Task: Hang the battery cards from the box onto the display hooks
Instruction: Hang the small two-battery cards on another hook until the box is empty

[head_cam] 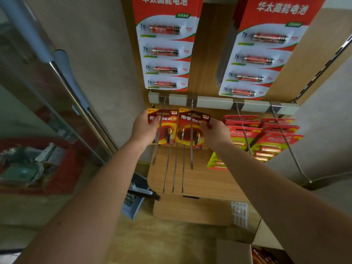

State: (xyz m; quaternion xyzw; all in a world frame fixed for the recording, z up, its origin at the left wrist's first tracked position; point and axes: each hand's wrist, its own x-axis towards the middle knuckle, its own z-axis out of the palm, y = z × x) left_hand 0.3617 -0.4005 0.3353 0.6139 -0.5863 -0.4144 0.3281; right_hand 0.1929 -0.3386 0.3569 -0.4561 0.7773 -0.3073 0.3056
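1. The left hand point(143, 128) pinches a red battery card point(168, 128) by its upper-left corner; the leftmost hook point(154, 155) crosses the card's face.
2. The right hand point(216, 135) pinches a second red card point(190, 128) by its upper-right corner, on the next hook point(191, 159).
3. Red-and-green battery packs point(266, 138) crowd the hooks just beside the right hand.
4. Tall multi-battery cards point(167, 50) hang above the rail point(215, 102).
5. A cardboard box point(234, 252) sits at lower right.
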